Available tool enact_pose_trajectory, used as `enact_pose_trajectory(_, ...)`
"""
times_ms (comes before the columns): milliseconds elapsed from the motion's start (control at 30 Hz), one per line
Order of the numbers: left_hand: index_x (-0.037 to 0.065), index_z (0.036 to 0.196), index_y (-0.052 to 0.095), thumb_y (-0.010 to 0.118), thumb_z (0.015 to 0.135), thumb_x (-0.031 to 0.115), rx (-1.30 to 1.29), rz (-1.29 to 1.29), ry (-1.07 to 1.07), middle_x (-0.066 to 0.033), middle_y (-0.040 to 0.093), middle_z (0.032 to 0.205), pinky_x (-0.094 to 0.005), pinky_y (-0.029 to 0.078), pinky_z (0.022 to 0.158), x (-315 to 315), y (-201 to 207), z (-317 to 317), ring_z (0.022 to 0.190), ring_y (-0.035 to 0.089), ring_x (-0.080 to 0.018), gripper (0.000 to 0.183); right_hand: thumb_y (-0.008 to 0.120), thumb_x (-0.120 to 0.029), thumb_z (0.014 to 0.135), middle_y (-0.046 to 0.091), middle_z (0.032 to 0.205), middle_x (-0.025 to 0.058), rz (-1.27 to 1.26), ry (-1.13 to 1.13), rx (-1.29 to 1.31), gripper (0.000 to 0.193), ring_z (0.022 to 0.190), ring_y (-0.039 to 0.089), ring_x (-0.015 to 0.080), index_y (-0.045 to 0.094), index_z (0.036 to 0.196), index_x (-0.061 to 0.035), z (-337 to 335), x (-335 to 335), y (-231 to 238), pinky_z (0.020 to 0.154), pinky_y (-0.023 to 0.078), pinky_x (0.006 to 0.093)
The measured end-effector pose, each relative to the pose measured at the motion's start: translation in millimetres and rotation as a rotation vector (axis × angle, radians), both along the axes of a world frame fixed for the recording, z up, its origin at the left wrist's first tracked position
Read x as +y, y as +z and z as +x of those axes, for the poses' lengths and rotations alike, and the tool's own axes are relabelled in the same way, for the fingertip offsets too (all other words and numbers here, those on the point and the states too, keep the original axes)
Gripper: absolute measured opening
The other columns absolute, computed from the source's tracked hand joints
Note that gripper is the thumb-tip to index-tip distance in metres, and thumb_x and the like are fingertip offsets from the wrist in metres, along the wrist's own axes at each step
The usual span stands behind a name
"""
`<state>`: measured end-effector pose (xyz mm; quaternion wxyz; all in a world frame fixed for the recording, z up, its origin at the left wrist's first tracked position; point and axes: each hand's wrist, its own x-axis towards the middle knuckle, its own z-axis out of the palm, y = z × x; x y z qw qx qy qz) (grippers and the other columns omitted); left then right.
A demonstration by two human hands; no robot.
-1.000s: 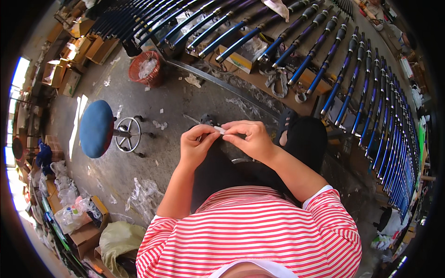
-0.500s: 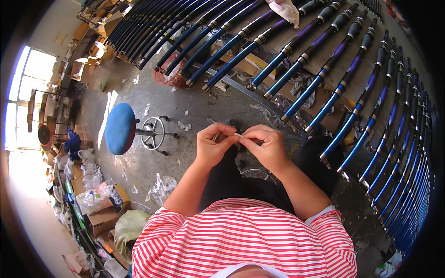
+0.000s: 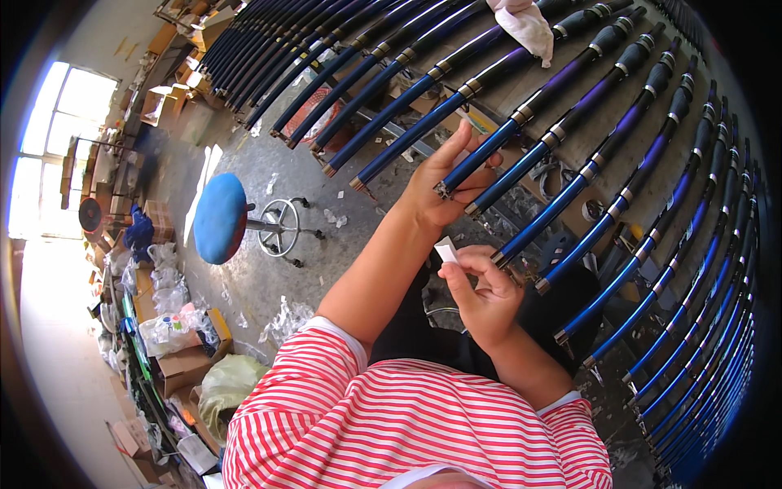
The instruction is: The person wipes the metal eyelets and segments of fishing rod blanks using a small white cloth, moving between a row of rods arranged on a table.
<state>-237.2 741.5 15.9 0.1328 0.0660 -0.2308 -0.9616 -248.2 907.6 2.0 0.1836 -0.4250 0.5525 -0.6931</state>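
Note:
A long row of blue and black fishing rods (image 3: pixel 533 163) with silver rings slants across the right and far side, their near ends toward me. My left hand (image 3: pixel 444 186) is closed around the lower end of one fishing rod (image 3: pixel 482 160), its thumb pointing up along the near side and its fingers partly hidden behind the rod. Just below, my right hand (image 3: pixel 486 293) pinches a small white strip (image 3: pixel 446 251) between thumb and fingers. The strip sticks out toward the left hand, apart from the rods.
A blue round stool (image 3: pixel 220 218) on a wheeled base stands at the left. A red basket (image 3: pixel 322 118) sits behind the rod ends. Cardboard boxes (image 3: pixel 183 367) and plastic bags lie lower left. A whitish cloth (image 3: pixel 525 31) hangs over the rods at the top.
My hands, together at a small white piece before, have parted. The left has gone up and right onto a rod; the right has drawn lower and right with the white strip.

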Motion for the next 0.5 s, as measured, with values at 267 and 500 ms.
enact_pose_trajectory(267, -0.01, 0.114, 0.047, 0.048, 0.09, 0.021, 0.093, 0.189, -0.17, -0.0098, 0.059, 0.082, -0.0171, 0.031, 0.036, -7.0, 3.5, 5.8, 0.049, 0.044, -0.0062, 0.039, 0.069, 0.003, 0.071, 0.063, 0.079, 0.0105, -0.052, -0.06, -0.058, 0.014, 0.071, 0.062, 0.0225, 0.061, 0.08, -0.0021, 5.0, -2.7, -3.5, 0.061, 0.049, 0.0295)
enact_pose_trajectory(500, -0.014, 0.11, 0.047, 0.047, 0.087, 0.018, 0.087, 0.268, -0.163, -0.0127, 0.06, 0.078, -0.0173, 0.031, 0.035, 1.8, 2.5, 38.6, 0.043, 0.039, -0.0063, 0.04, 0.058, 0.009, 0.079, 0.058, 0.095, 0.0182, -0.226, 0.101, -0.135, 0.014, 0.078, 0.062, 0.0202, 0.053, 0.089, 0.0012, 15.4, -16.6, -4.1, 0.068, 0.052, 0.0293)
